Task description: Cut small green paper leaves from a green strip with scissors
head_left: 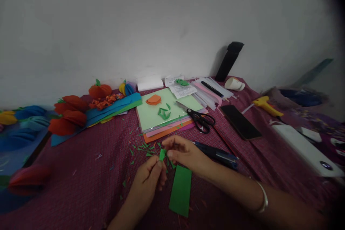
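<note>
My left hand [148,181] and my right hand [183,152] meet over the maroon checked cloth [88,172], and both pinch a small green paper piece [162,155] between their fingertips. Just below the hands a green paper strip [180,190] lies flat on the cloth. Several green paper scraps [142,148] are scattered just beyond the hands. My right wrist wears a silver bangle [263,197].
A stack of coloured paper sheets [164,116] lies ahead with black scissors [198,118] on it. Paper pumpkins [71,115] stand at the left. A black phone [239,121], a yellow glue gun [265,105], a white power bank [304,150] and a dark bottle [228,61] are at the right.
</note>
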{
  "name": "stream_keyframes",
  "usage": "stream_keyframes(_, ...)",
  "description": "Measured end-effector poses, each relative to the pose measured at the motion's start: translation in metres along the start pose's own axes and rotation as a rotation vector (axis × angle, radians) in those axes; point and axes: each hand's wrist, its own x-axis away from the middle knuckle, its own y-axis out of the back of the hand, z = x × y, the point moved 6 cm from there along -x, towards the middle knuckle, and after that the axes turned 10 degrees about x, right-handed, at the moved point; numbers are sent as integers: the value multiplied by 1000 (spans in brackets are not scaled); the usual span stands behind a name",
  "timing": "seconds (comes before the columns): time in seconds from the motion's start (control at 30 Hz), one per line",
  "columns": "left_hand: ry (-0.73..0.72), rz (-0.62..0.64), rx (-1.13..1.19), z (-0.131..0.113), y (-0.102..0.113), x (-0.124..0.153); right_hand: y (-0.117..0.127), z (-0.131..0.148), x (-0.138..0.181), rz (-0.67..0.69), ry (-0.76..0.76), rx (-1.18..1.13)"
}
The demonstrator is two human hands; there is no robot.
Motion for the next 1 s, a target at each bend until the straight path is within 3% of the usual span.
stream_keyframes(0.1,-31,-21,-99,-3,0,2,-1,-2,0,29,-15,86)
stream_keyframes(0.23,-56,-26,-99,-6,1,3,1,-4,-1,-49,-19,197)
stream_keyframes(0.4,234,129,441,9,-7,-4,-4,-6,1,-19,-66,74)
stream_keyframes(0.47,285,143,606,11,-8,-4,-5,-5,2,-12,-57,76)
stream_keyframes(0.6,272,23,783,14,-2,-2,-4,0,1,-32,18,210)
stream_keyframes(0.7,247,-80,774,16,5,-3,-3,3,1,-55,58,270)
stream_keyframes(1.0,262,-179,633,27,12,-10,-2,-7,0,-110,44,206)
